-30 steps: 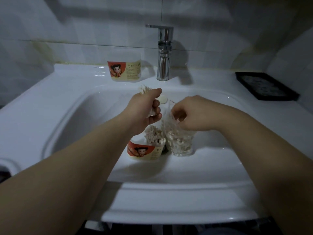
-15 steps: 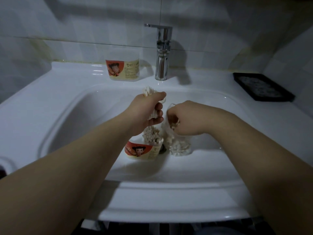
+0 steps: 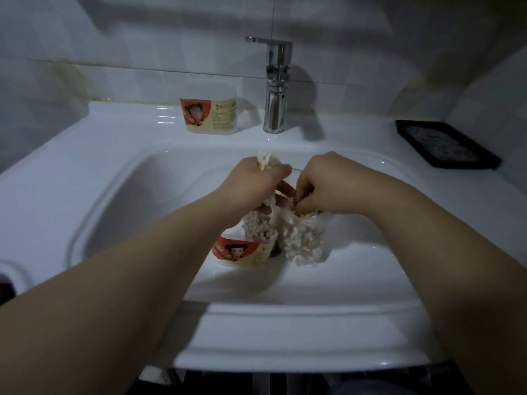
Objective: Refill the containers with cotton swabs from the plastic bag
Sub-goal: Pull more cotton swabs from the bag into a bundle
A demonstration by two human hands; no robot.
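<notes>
Swabs [image 3: 265,161], one bundle: my left hand [image 3: 251,195] is clenching them in a fist over the basin. White tips are sticking up past my thumb and more are showing below the fist. My fingers are hiding the middle of the bundle.

Bag [image 3: 303,240], clear plastic: it is standing in the sink [image 3: 114,195], packed with more swabs. My right hand [image 3: 328,183] is pinching its top edge. The fingertips are curling under and out of sight, so I cannot tell how much plastic they are gripping.

Tub [image 3: 245,253], labelled: it is sitting in the basin under my left hand, right beside the bag. Whether the two are touching, I cannot tell. Swabs are standing in it, heaped above the rim, and my wrist is covering part of its opening.

Second tub [image 3: 209,115], same label: it is standing on the back ledge, left of the tap [image 3: 275,86]. Its clear upper part is fading into the dim tiles, and its contents are not making themselves out.

Tray [image 3: 445,143], black: it is lying on the counter at right, its surface too dark to read.

Sink rim: it is running beneath both my forearms, and its front is getting cut off near the bottom edge.
</notes>
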